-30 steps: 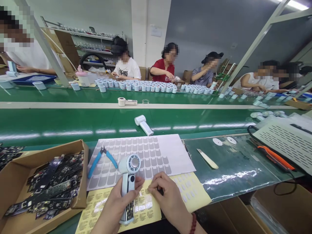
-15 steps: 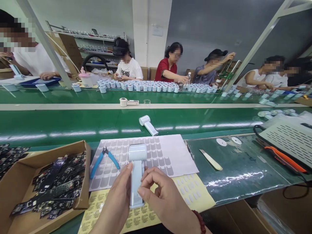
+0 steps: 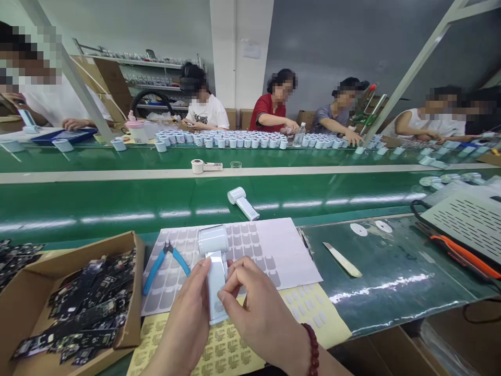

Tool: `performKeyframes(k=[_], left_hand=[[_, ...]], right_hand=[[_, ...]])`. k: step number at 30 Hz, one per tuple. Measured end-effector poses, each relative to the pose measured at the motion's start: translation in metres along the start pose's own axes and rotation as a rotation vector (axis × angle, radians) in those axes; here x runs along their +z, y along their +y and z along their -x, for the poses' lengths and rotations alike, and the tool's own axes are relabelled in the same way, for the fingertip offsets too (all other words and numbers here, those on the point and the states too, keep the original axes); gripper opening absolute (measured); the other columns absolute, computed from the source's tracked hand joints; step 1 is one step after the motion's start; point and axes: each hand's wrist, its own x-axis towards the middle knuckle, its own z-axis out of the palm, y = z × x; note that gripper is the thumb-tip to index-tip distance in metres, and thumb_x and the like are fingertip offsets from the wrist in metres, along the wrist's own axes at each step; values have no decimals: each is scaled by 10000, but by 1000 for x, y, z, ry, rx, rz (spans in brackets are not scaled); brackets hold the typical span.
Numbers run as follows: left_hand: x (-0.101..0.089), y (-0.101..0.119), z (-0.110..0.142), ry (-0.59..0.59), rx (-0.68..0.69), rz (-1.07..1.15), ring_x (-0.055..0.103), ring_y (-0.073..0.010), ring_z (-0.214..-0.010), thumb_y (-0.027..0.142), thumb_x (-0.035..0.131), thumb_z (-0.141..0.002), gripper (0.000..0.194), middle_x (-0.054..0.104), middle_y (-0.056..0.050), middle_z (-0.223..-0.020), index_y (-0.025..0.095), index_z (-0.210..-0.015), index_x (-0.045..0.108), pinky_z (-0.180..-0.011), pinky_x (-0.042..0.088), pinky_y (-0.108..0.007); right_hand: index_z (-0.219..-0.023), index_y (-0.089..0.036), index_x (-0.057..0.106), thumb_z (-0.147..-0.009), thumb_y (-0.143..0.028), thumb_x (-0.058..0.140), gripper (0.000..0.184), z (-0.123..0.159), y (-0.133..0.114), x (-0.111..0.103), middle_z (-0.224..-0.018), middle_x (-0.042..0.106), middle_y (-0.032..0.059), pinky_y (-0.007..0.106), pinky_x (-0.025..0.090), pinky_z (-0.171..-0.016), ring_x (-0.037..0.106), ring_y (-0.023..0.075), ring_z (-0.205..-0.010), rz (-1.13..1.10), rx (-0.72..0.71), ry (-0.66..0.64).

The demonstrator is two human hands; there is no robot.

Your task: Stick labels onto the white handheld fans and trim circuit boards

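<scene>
A light-blue handheld fan body [image 3: 216, 279], with a round drum head and a flat handle, is held over the sheets, head pointing away from me. My left hand [image 3: 191, 308] grips the handle from the left, thumb along its edge. My right hand [image 3: 254, 308] is closed at the handle's right side, its fingers curled and its thumb tip touching the front face near the lower end. Whether a small piece sits under that thumb is hidden. Beneath lie a white sheet of grey stickers [image 3: 289, 250] and a yellow sticker sheet [image 3: 332, 326]. Blue-handled nippers [image 3: 156, 271] rest on the white sheet.
At left stands a cardboard box [image 3: 135, 292] of circuit boards. To the right lie a knife [image 3: 342, 260], white discs [image 3: 358, 230] and a slotted device [image 3: 465, 219]. Another fan body [image 3: 243, 203] lies on the green belt [image 3: 97, 196]. Several co-workers sit beyond rows of blue cups [image 3: 250, 141].
The fan body and both hands have shifted slightly left in view, and the fan tilts a little more leftward. Across the belt, a co-worker's raised arm has come down.
</scene>
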Motion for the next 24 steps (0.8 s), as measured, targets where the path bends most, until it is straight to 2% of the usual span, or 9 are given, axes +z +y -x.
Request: performKeyframes(k=[3, 6, 9, 11, 16, 18, 19, 21, 24], left_hand=[[6, 5, 4, -38, -83, 31, 705, -170, -982, 148, 658, -876, 111, 759, -8, -919, 189, -913, 754, -909, 550, -242], [9, 11, 9, -51, -184, 32, 730, -190, -892, 103, 723, -803, 122, 756, -8, -856, 196, -878, 749, -830, 590, -274], [11, 23, 8, -169, -187, -41, 735, -249, -964, 98, 801, -716, 316, 778, -80, -1003, 166, -1019, 749, -832, 602, -311], [16, 37, 0, -228, -136, -142, 725, -260, -1019, 41, 820, -666, 440, 771, -126, -1073, 130, -1088, 730, -845, 594, -287], [41, 82, -58, -168, 43, -493, 714, -166, -794, -60, 719, -728, 405, 749, -86, -943, 108, -1094, 674, -673, 576, -236], [51, 95, -91, -107, 85, -529, 667, -126, -719, 1, 675, -816, 253, 711, -46, -912, 114, -1042, 663, -635, 559, -240], [54, 100, -106, -72, 106, -544, 659, -134, -740, 117, 667, -880, 174, 695, -38, -957, 130, -1053, 654, -636, 568, -273], [59, 104, -134, 10, 155, -575, 668, -174, -846, 295, 657, -919, 262, 677, -67, -1083, 157, -1140, 637, -699, 589, -344], [59, 106, -162, 111, 248, -614, 664, -221, -966, 364, 641, -924, 349, 653, -92, -1191, 174, -1216, 617, -791, 588, -418]], right_hand=[[-765, -201, 531, -839, -57, 572, 167, 0, 4, 2, -938, 525, 33, 241, 405, -569, 602, 184, -905, -6, -63, 25], [-772, -207, 584, -882, -196, 622, 118, 0, 7, -1, -936, 521, 31, 220, 362, -494, 587, 167, -840, -274, -55, 109], [-801, -215, 619, -909, -394, 647, 210, -4, 12, -15, -985, 531, 43, 216, 339, -455, 583, 163, -812, -466, -51, 275], [-807, -215, 623, -911, -463, 629, 269, -8, 21, -31, -1010, 551, 54, 227, 366, -466, 576, 158, -771, -354, -22, 361], [-763, -227, 611, -931, -452, 480, 309, -9, 69, -66, -984, 642, 80, 325, 507, -678, 639, 221, -833, 306, 140, 402], [-730, -233, 602, -910, -426, 473, 294, -6, 88, -72, -934, 666, 91, 362, 517, -717, 661, 245, -808, 366, 164, 400], [-720, -238, 608, -898, -420, 482, 284, -4, 97, -73, -920, 677, 95, 365, 521, -706, 668, 250, -785, 377, 167, 397], [-709, -253, 637, -879, -425, 506, 275, 0, 112, -76, -911, 696, 93, 347, 527, -661, 682, 253, -762, 399, 161, 383], [-771, -282, 703, -844, -468, 529, 266, 3, 136, -84, -974, 719, 78, 310, 548, -609, 704, 236, -731, 427, 154, 365]])
